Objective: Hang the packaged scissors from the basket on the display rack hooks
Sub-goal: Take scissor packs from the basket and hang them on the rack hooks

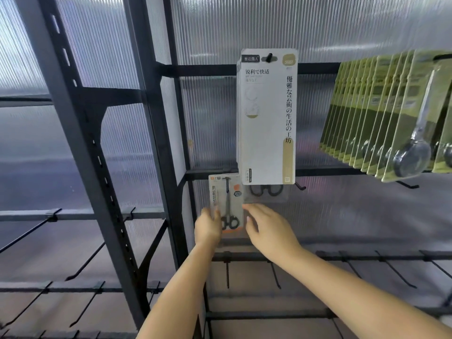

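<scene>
Up close, we see our left hand point(208, 227) with fingers curled round the lower left edge of a grey-and-orange carded pack of black-handled scissors point(227, 204), which hangs on a black metal rack hook point(227, 183). Our right hand point(266, 228), at three o'clock of it, hovers with fingers loosely spread, holding nothing.
</scene>
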